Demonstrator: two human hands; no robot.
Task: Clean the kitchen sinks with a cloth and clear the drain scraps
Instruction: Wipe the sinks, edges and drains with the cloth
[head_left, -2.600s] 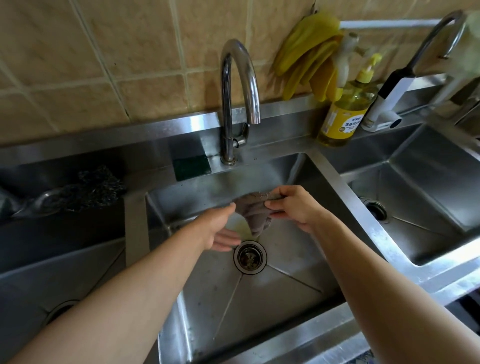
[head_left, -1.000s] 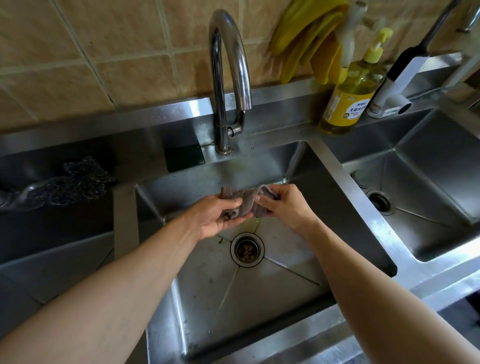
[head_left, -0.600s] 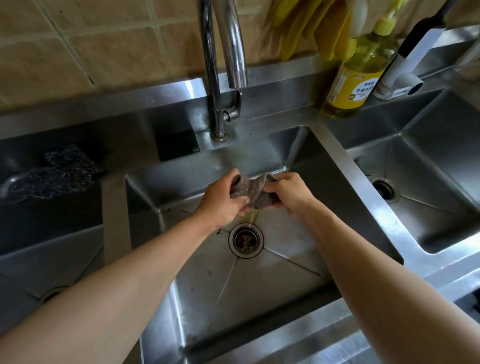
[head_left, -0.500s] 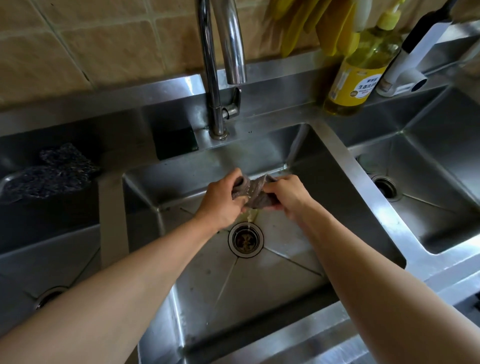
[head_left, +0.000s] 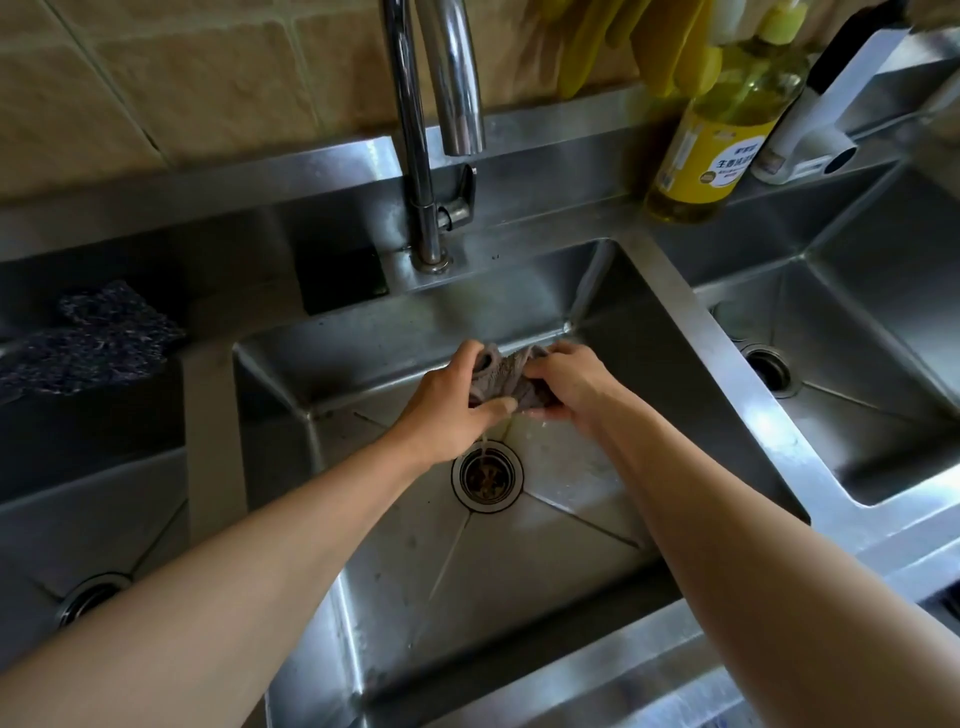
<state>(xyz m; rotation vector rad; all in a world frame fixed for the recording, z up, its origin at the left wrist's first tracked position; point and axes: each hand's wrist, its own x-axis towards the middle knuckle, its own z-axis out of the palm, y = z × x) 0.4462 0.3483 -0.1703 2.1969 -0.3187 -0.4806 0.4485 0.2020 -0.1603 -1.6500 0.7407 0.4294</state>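
Observation:
A wet grey-brown cloth (head_left: 503, 375) is bunched and twisted between my left hand (head_left: 453, 406) and my right hand (head_left: 567, 380), both closed on it above the middle steel sink (head_left: 550, 566). A thin stream of dirty water runs from the cloth down into the round drain (head_left: 487, 476), where brownish scraps lie in the strainer. The chrome tap (head_left: 427, 130) rises behind the sink; no water comes from its spout.
A right sink (head_left: 883, 415) with its own drain (head_left: 768, 368) and a left sink drain (head_left: 85, 597) flank the middle one. On the back ledge sit a dark scourer (head_left: 98, 338), a dark sponge (head_left: 343, 280), a yellow soap bottle (head_left: 717, 130), hanging yellow gloves (head_left: 660, 41) and a white tap fitting (head_left: 810, 130).
The cloth hung loose from my right hand; my left hand then gripped it too. Both hands have wrung it tighter and water now streams into the drain. The view has tilted downward.

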